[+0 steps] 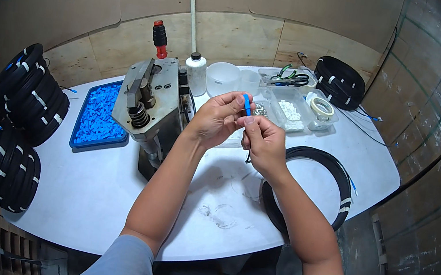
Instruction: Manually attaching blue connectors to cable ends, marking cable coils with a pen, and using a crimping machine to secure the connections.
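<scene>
In front of me, above the table, my left hand (216, 118) pinches a small blue plastic sleeve (247, 103) between thumb and fingers. My right hand (267, 146) is closed just below it, thumb against fingers, on what looks like the end of a thin black cable; a dark piece of it shows under the hand. The hands touch or nearly touch where sleeve and cable meet, and the fingers hide the joint. A coil of black cable (341, 211) lies on the table beneath my right forearm.
A metal press (165, 93) stands left of my hands. Beyond it sits a blue tray (79, 144) of blue sleeves. Black cable coils (29, 94) are stacked at the left edge, another coil (339, 83) at the back right. A white bottle (196, 75) and a clear parts box (292, 127) stand behind.
</scene>
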{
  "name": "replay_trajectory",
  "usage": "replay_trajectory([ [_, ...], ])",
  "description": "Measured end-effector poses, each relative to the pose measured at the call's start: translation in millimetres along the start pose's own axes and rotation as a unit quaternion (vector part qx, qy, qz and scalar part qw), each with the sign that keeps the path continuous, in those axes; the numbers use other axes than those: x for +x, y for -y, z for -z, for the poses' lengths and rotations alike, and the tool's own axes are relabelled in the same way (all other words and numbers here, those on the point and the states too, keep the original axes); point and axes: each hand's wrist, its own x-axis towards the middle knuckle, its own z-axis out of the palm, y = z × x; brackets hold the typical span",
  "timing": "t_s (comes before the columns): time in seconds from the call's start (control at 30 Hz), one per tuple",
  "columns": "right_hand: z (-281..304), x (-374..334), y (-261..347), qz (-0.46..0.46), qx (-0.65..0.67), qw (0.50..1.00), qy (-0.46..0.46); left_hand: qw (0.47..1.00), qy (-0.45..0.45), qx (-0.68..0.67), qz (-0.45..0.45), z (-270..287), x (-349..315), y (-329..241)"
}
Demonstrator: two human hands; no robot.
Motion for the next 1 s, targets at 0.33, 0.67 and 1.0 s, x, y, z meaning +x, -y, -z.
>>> replay_trajectory([
  [0.33,-0.2,-2.3,3.9,0.012,0.006,1.0,-0.002,1.0,-0.006,0.021,0.022,-6.8,-0.8,4.3],
  [0.67,3.3,0.4,6.5,0.022,-0.015,1.0,-0.002,1.0,0.0,0.026,0.001,-7.0,1.9,8.6],
  [1.0,-3.5,-1.6,8.9,-0.01,0.009,1.0,0.016,0.995,0.009,0.096,-0.033,-4.3,-2.3,-6.0],
])
